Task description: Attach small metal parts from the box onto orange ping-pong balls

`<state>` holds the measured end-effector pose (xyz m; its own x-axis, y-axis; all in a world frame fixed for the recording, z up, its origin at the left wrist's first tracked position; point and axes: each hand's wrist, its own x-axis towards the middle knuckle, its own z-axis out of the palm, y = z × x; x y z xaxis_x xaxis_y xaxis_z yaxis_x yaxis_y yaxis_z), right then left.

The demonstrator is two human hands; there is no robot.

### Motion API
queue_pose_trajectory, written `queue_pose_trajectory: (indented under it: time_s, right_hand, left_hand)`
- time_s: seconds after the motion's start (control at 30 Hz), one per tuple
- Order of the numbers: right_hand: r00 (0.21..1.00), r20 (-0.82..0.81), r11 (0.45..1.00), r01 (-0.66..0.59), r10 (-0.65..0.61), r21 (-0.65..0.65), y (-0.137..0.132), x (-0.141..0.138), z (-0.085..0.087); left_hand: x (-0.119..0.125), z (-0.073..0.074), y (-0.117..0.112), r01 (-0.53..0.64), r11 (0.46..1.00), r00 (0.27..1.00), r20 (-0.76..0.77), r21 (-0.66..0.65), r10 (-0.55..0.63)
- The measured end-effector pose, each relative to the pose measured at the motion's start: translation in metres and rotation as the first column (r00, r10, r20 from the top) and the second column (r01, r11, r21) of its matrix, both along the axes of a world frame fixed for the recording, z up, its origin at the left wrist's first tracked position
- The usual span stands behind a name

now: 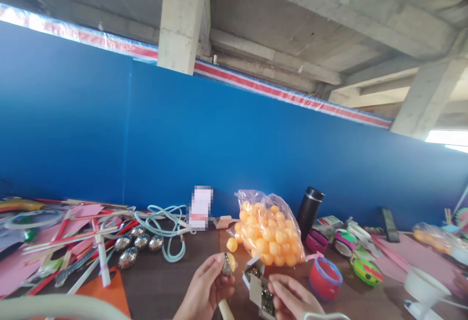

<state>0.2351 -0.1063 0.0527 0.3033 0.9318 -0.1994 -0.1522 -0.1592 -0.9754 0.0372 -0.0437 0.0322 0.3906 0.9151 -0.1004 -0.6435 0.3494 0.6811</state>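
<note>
My left hand (206, 288) is closed, its thumb and fingers pinching a small orange ball (232, 261) partly covered with shiny dark metal pieces. To its right, a small opened white cardboard box (256, 293) holds many small, shiny metal pieces (267, 300); they look like thumbtacks. My right hand (292, 296) is at the right side of that box, thumb and fingertips pressed together beside the pieces. What those fingertips hold, if anything, is too small to make out. Behind the box, a clear plastic bag (272, 230) bulges with orange balls, and one loose orange ball (231, 244) lies beside it.
Several silver studded balls (141, 241) and a pale blue cord (173, 252) lie left. Further left are sticks and paper. A black flask (310, 210), a red and blue tape roll (325, 278) and a white cup-shaped thing (426, 286) stand right. A blue partition (234, 140) rises behind.
</note>
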Motion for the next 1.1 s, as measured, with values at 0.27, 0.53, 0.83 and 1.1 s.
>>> queue_pose_trajectory:
  time_s: [0.27, 0.53, 0.83, 1.1]
  right_hand:
    - [0.95, -0.25, 0.954, -0.114, 0.186, 0.277, 0.048, -0.095, 0.01]
    - [0.958, -0.112, 0.929, -0.223, 0.265, 0.295, 0.057, -0.093, -0.042]
    - [0.922, -0.249, 0.926, -0.213, 0.296, 0.312, 0.056, -0.095, -0.041]
    - [0.914, -0.32, 0.951, -0.166, 0.248, 0.262, 0.05, -0.095, -0.036]
  left_hand:
    - [-0.017, -0.011, 0.019, -0.114, 0.993, 0.992, 0.065, 0.031, 0.112]
    - [-0.015, -0.015, 0.02, -0.122, 0.993, 0.992, 0.029, -0.001, 0.122]
    - [-0.012, -0.008, 0.013, -0.062, 0.997, 0.998, -0.026, 0.054, 0.064]
    - [-0.011, -0.008, 0.01, -0.029, 0.995, 0.997, -0.073, 0.093, 0.035]
